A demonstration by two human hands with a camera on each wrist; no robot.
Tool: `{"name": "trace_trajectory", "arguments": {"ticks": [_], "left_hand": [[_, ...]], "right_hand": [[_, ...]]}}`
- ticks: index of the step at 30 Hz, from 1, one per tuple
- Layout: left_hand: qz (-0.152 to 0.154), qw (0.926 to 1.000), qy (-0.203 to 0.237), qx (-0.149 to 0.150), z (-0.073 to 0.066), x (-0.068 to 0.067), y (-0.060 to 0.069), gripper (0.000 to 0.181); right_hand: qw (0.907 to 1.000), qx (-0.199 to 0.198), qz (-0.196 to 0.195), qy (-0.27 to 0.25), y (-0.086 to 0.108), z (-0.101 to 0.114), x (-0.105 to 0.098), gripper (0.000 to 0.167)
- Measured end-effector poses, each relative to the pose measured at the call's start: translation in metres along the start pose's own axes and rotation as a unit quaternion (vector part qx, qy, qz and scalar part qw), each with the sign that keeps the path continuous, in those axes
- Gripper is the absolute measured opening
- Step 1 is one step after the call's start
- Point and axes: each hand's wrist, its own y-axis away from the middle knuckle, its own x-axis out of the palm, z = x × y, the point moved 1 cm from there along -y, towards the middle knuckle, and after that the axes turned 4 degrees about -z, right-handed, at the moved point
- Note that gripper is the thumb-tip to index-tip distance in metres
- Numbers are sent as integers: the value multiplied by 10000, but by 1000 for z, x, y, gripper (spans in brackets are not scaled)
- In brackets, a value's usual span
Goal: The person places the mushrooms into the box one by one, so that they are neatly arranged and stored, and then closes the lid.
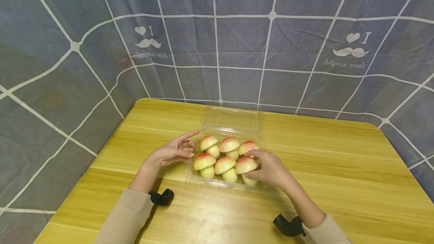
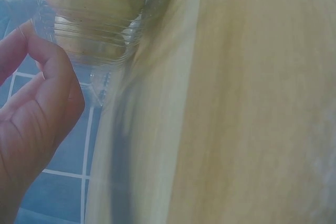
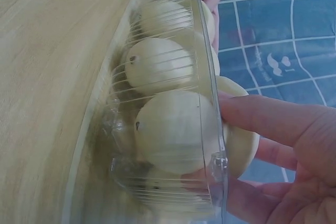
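A clear plastic box [image 1: 222, 183] holds several mushroom-shaped pieces, with pale yellow stems and caps blushed red, in two rows. My right hand [image 1: 271, 168] is at the box's right end. Its thumb and fingers grip the cap of the near right mushroom-shaped piece [image 1: 246, 165], which still sits in the box. The right wrist view shows pale rounded stems [image 3: 176, 129] through the ribbed wall. My left hand [image 1: 174, 151] is by the left side, index finger stretched along it and thumb close to the rim. Whether it touches the rim, I cannot tell.
The box's transparent lid [image 1: 233, 120] lies open toward the back. Beneath it is a wood-grain table [image 1: 203, 214], enclosed by a grey tile-patterned curtain [image 1: 240, 40]. A black wrist mount [image 1: 162, 197] shows at the left wrist, another black mount [image 1: 288, 226] at the right.
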Motion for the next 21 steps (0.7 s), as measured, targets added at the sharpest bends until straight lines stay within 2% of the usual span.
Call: {"name": "trace_trajectory", "arguments": {"ticks": [11, 21], "left_hand": [[92, 9999, -72, 45, 2, -1, -1, 83], [69, 9999, -90, 38, 1, -1, -1, 83]], "right_hand": [[9997, -19, 215, -81, 1, 3, -5, 45], [9981, 164, 367, -460, 2, 2, -13, 53]]}}
